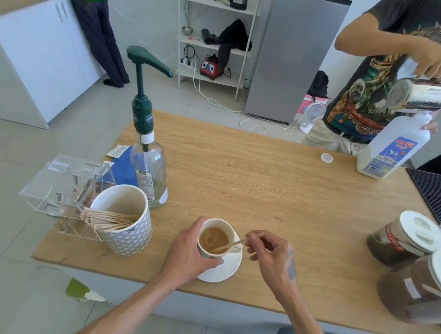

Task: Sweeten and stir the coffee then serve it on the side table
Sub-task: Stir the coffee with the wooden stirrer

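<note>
A white cup of milky coffee stands on a white saucer near the front edge of the wooden table. My left hand wraps around the cup's left side. My right hand pinches a thin wooden stir stick, whose lower end dips into the coffee. A clear syrup bottle with a green pump stands behind and left of the cup.
A patterned mug of wooden sticks and a clear acrylic holder sit at the left. Lidded coffee jars stand at the right. Across the table a person pours from a steel jug beside a milk bottle; another person stands at the counter, far left.
</note>
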Demonstrator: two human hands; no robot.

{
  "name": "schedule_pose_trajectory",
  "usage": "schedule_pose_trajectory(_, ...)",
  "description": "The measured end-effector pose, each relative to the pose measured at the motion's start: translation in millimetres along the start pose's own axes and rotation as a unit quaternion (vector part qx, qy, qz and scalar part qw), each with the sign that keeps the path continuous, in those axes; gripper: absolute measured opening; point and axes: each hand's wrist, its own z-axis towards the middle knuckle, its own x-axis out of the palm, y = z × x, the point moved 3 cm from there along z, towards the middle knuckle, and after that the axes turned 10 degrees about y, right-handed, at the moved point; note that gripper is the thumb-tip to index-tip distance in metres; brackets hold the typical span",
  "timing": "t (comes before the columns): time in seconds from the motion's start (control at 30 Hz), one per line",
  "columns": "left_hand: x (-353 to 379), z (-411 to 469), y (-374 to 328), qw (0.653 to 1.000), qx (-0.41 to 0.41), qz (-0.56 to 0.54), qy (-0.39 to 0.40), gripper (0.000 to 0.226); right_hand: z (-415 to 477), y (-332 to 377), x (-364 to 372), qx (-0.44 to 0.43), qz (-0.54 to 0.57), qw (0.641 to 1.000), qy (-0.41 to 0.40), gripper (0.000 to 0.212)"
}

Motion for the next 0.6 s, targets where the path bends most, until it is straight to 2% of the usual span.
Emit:
schedule_pose_trajectory(0.1,-0.1,0.2,-0.1,1.000,-0.004,-0.001,0.002,0.088,5.5,-2.4,-5.3,0.003,-0.001,0.998,-0.067,0.013)
schedule_pose_trajectory(0.17,0.4,0.5,-0.6,1.000,0.001,0.001,0.003,0.087,5.8,2.5,5.4,-0.009,0.005,0.999,-0.053,0.013)
schedule_pose_trajectory(0.27,0.2,0.4,-0.4,1.000,0.008,0.000,0.001,0.084,-0.2,4.8,16.7,-0.016,0.006,1.000,0.014,0.012)
schedule_pose_trajectory(0.33,0.2,0.8,-1.6,1.000,0.009,0.000,0.000,0.083,-0.1,0.9,7.8,-0.004,0.005,1.000,0.005,0.014)
schedule_pose_trajectory(0.47,0.2,0.2,-0.4,1.000,0.005,0.000,-0.002,0.087,6.6,-3.6,-3.4,-0.001,0.005,0.998,-0.070,0.014)
schedule_pose_trajectory(0.6,0.2,0.6,-0.5,1.000,0.013,0.004,-0.004,0.090,1.6,0.3,15.0,-0.010,0.014,1.000,-0.014,0.012)
